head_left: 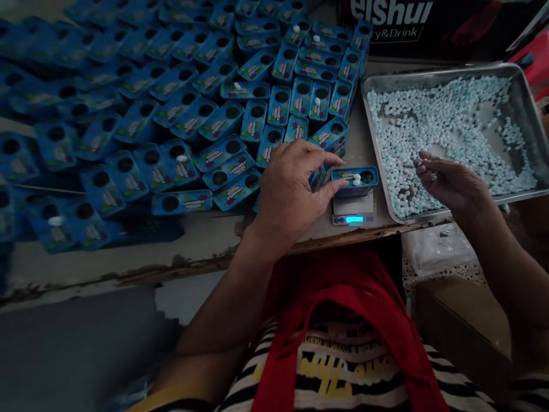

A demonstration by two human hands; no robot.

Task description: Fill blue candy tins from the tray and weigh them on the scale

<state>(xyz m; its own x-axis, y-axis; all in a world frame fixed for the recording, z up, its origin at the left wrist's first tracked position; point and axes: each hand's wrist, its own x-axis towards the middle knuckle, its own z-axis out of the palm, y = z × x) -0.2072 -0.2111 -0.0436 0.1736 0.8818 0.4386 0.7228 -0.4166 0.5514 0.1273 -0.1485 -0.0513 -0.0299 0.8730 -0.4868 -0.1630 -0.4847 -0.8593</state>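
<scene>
Blue tin flat on small scale, beside steel tray. Loose pellets on its top could roll off if left hand knocks it; fingers parted, thumb at tin's end. Long axis left-right, hole end toward tray. Right hand over tray, fingertips bunched, can't tell if holding pellets.

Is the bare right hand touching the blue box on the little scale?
Apart: the head view shows the silver metal tray's rim between the bare right hand and the blue box.
</scene>
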